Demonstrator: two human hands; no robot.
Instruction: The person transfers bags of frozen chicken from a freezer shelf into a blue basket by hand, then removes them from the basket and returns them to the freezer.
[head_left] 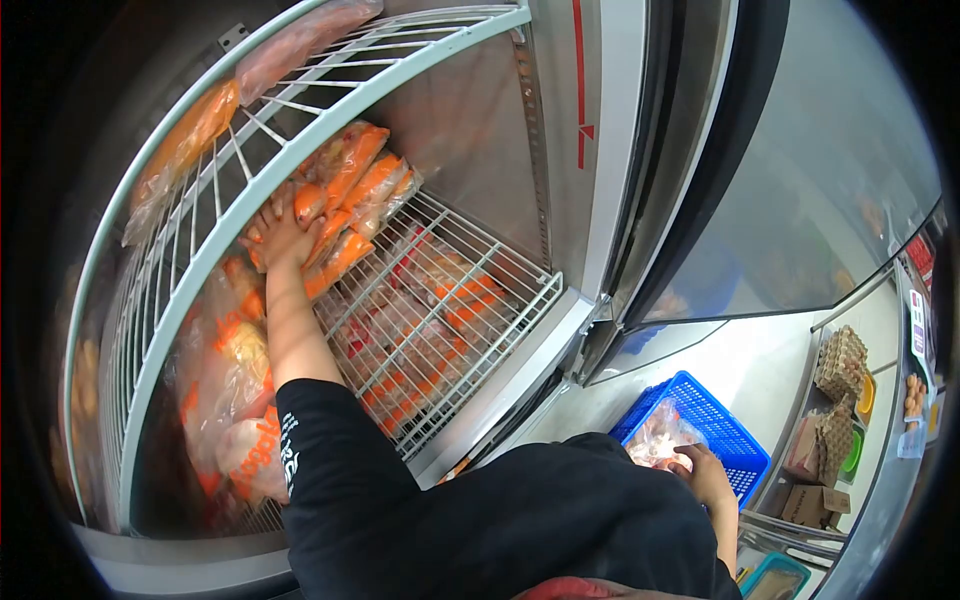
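Observation:
My left hand [283,238] reaches into a refrigerated cabinet, its fingers spread over plastic packs with orange print [352,185] stacked on a wire shelf. The packs look like wrapped raw poultry. Down to the right, my right hand [708,477] is at a blue plastic basket [738,450], fingers curled on a clear bag of pale pink meat [662,440] in it. Part of the basket is hidden behind my dark clothing.
Above is another curved wire shelf [360,95] with more packs. Larger orange-printed bags [235,400] lie beside my left forearm. The glass door [800,150] stands open on the right. Egg trays [842,362] and a cardboard box [812,506] sit on a far-right rack.

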